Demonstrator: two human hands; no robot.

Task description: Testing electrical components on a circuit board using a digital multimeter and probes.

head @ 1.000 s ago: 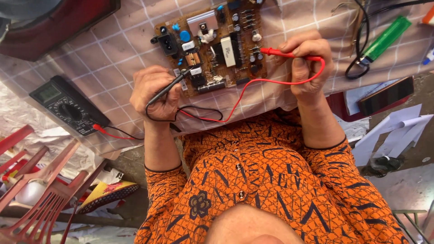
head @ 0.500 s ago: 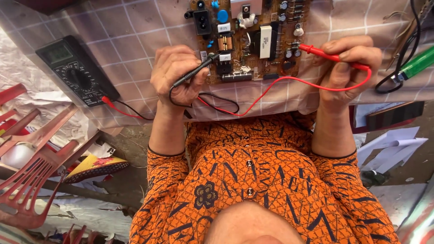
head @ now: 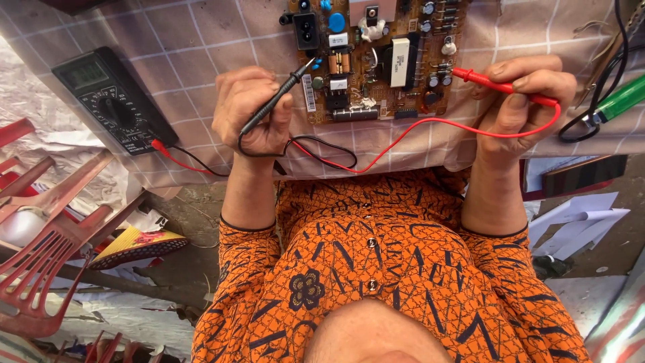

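A brown circuit board [head: 376,60] with capacitors and coils lies on a checked tablecloth [head: 201,40]. My left hand [head: 252,111] grips a black test probe [head: 275,104], its tip at the board's left edge. My right hand [head: 521,107] pinches a red test probe [head: 500,84], and its tip touches the right part of the board. Red and black leads loop under my hands and run left to a black multimeter [head: 111,101] on the cloth.
A green cylindrical tool [head: 621,97] and black cables [head: 598,114] lie at the right of the table. Red plastic chairs [head: 47,249] and a colourful sandal [head: 138,245] are on the floor to the left. White papers [head: 578,222] lie lower right.
The view has shifted, so the board and hands sit higher and more central. The black probe tip has moved up along the board's left edge. Both hands keep their probes.
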